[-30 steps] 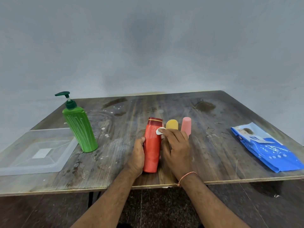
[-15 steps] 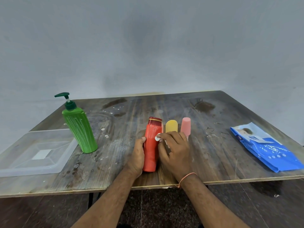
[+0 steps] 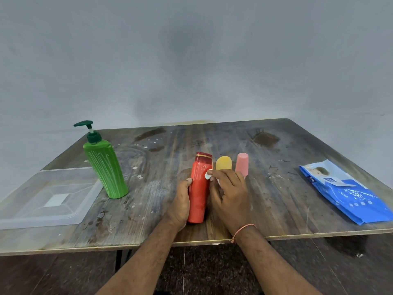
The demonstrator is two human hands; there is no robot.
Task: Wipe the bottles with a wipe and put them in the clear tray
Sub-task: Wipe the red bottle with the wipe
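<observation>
The tray (image 3: 42, 218) sits far left. The left hand (image 3: 179, 206) grips the red bottle (image 3: 198, 188) mid-table. The right hand (image 3: 228, 194) pinches the wipe (image 3: 208, 175) against it: wiping step. Next, carry it left to the tray.

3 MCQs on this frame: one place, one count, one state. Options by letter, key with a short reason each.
1. Where is the clear tray?
A. at the table's left edge
B. beside the blue wipes pack
C. behind the pink bottle

2. How many bottles are on the table?
A. two
B. four
C. six

3. What is the left hand doing?
A. gripping the red bottle
B. resting flat
C. lifting the tray

Key: 1 A, the tray sits far left. 2 B, green pump bottle, red, yellow bottle, pink. 3 A, its thumb curls round the bottle while the right hand presses a white wipe on it.
</observation>
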